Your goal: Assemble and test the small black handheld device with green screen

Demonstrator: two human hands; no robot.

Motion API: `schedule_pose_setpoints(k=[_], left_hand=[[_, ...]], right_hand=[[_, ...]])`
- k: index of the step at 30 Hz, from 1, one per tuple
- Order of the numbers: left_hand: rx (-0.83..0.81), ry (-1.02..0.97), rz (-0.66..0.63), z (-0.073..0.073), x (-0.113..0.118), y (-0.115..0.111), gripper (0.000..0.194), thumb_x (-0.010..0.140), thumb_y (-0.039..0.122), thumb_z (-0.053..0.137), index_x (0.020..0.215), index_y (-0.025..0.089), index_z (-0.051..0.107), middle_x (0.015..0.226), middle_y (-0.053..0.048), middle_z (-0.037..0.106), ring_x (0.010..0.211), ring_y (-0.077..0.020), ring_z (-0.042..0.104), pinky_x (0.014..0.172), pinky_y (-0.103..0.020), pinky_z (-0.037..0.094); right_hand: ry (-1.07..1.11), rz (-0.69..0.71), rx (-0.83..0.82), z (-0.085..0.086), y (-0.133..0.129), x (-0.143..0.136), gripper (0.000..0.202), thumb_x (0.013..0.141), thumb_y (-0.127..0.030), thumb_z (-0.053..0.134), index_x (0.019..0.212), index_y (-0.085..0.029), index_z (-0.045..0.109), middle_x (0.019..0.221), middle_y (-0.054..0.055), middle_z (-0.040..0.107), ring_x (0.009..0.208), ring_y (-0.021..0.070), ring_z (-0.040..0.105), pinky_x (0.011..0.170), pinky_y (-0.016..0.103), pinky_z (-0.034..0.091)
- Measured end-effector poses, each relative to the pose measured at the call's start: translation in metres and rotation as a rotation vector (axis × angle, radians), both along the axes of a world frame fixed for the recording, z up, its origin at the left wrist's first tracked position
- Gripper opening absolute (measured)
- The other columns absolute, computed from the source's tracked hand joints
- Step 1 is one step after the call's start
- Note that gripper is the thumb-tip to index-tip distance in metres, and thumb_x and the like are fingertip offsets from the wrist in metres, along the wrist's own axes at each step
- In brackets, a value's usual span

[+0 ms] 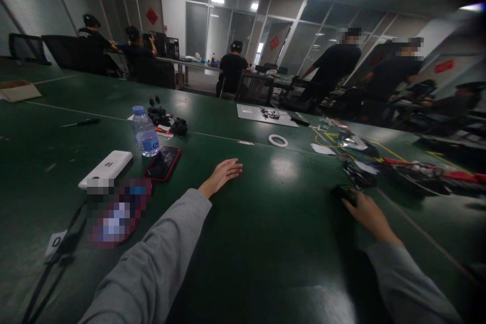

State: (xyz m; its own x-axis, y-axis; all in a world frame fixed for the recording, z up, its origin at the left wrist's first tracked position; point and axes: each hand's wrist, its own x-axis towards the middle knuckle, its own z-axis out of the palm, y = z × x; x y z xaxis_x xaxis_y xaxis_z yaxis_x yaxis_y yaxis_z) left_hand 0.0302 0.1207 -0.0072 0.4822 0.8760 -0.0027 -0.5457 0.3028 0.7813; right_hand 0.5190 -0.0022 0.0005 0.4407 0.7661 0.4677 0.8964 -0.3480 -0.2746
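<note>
My left hand (pixel 223 174) is over the middle of the green table (pixel 266 223), its fingers apart and nothing in it. To its left lies a phone with a red edge (pixel 163 163), beside a water bottle with a blue cap (pixel 145 134). At the right, my right hand (pixel 367 211) has its fingers on a small black object (pixel 341 193), too dark to make out. A tangle of black cables (pixel 359 174) lies just beyond that hand. A white ring (pixel 278 140) rests between and beyond the two hands.
A white power bank (pixel 106 168) with a cable is at the left. Small black parts (pixel 167 120) lie behind the bottle. Farther back are a screwdriver (pixel 88 122) and a grey board (pixel 250 113). Red and yellow wires (pixel 402 162) spread at the right. Several people are in the background.
</note>
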Motion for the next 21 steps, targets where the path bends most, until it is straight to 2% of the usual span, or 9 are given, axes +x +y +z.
schedule_pose_setpoints(k=[2, 4, 6, 7, 9, 11, 15, 18, 21], left_hand=[[-0.028, -0.018, 0.101, -0.002, -0.002, 0.005, 0.033, 0.083, 0.031, 0.061, 0.112, 0.016, 0.06, 0.112, -0.015, 0.065, 0.098, -0.0225, 0.063, 0.092, -0.039, 0.044], [-0.057, -0.037, 0.175, -0.003, -0.005, 0.008, 0.031, 0.083, 0.031, 0.061, 0.11, 0.016, 0.061, 0.111, -0.014, 0.066, 0.098, -0.0221, 0.063, 0.093, -0.039, 0.044], [-0.076, -0.046, 0.238, -0.003, -0.008, 0.011, 0.029, 0.083, 0.031, 0.06, 0.108, 0.017, 0.062, 0.111, -0.013, 0.066, 0.1, -0.0219, 0.063, 0.094, -0.038, 0.043], [-0.082, -0.042, 0.266, -0.002, -0.009, 0.012, 0.028, 0.083, 0.031, 0.06, 0.107, 0.017, 0.062, 0.112, -0.013, 0.066, 0.102, -0.022, 0.062, 0.095, -0.038, 0.042], [-0.088, -0.02, 0.303, -0.002, -0.011, 0.014, 0.028, 0.083, 0.031, 0.06, 0.107, 0.017, 0.063, 0.113, -0.013, 0.066, 0.105, -0.0222, 0.061, 0.096, -0.037, 0.041], [-0.101, 0.007, 0.302, 0.0, -0.013, 0.015, 0.028, 0.082, 0.031, 0.06, 0.107, 0.017, 0.062, 0.112, -0.013, 0.066, 0.106, -0.0223, 0.061, 0.097, -0.036, 0.041], [-0.17, 0.065, 0.251, 0.006, -0.017, 0.019, 0.032, 0.081, 0.033, 0.061, 0.109, 0.018, 0.06, 0.114, -0.011, 0.066, 0.108, -0.0219, 0.06, 0.098, -0.036, 0.042], [-0.166, 0.093, 0.25, 0.008, -0.02, 0.021, 0.037, 0.083, 0.037, 0.057, 0.115, 0.017, 0.056, 0.121, -0.012, 0.062, 0.111, -0.0217, 0.058, 0.099, -0.036, 0.042], [-0.12, 0.189, 0.327, 0.005, -0.01, 0.015, 0.042, 0.085, 0.04, 0.053, 0.121, 0.018, 0.052, 0.129, -0.012, 0.056, 0.116, -0.0213, 0.055, 0.102, -0.035, 0.04]], right_hand=[[-0.025, 0.155, -0.179, -0.003, 0.025, -0.042, 0.049, 0.072, -0.039, 0.058, 0.112, -0.01, 0.058, 0.089, 0.018, 0.058, 0.077, 0.0277, 0.058, 0.068, 0.043, 0.044], [-0.059, 0.352, -0.179, -0.003, 0.045, -0.095, 0.051, 0.08, -0.037, 0.051, 0.124, -0.012, 0.051, 0.103, 0.018, 0.056, 0.09, 0.0272, 0.056, 0.077, 0.044, 0.046], [-0.067, 0.629, -0.183, 0.001, 0.058, -0.151, 0.049, 0.083, -0.034, 0.049, 0.128, -0.016, 0.049, 0.109, 0.015, 0.055, 0.097, 0.0252, 0.055, 0.086, 0.043, 0.046], [-0.081, 0.753, -0.183, 0.004, 0.062, -0.176, 0.048, 0.083, -0.034, 0.05, 0.129, -0.019, 0.049, 0.117, 0.014, 0.052, 0.103, 0.0247, 0.053, 0.089, 0.043, 0.044], [-0.128, 0.886, -0.175, 0.01, 0.066, -0.217, 0.046, 0.086, -0.034, 0.049, 0.131, -0.03, 0.047, 0.136, 0.01, 0.038, 0.118, 0.026, 0.044, 0.095, 0.047, 0.041], [-0.126, 0.867, -0.107, 0.01, 0.069, -0.244, 0.045, 0.088, -0.031, 0.046, 0.133, -0.034, 0.044, 0.141, 0.008, 0.032, 0.124, 0.0276, 0.038, 0.096, 0.049, 0.039], [0.004, 0.709, 0.029, -0.012, 0.076, -0.259, 0.043, 0.089, -0.028, 0.041, 0.131, -0.022, 0.046, 0.129, 0.014, 0.038, 0.117, 0.0269, 0.043, 0.092, 0.048, 0.042], [0.055, 0.738, -0.011, -0.027, 0.079, -0.259, 0.039, 0.088, -0.03, 0.044, 0.125, -0.02, 0.051, 0.123, 0.015, 0.042, 0.114, 0.0273, 0.045, 0.091, 0.047, 0.043], [0.111, 0.791, -0.026, -0.029, 0.077, -0.266, 0.037, 0.088, -0.029, 0.044, 0.123, -0.02, 0.052, 0.115, 0.013, 0.048, 0.108, 0.0254, 0.047, 0.09, 0.045, 0.044]])
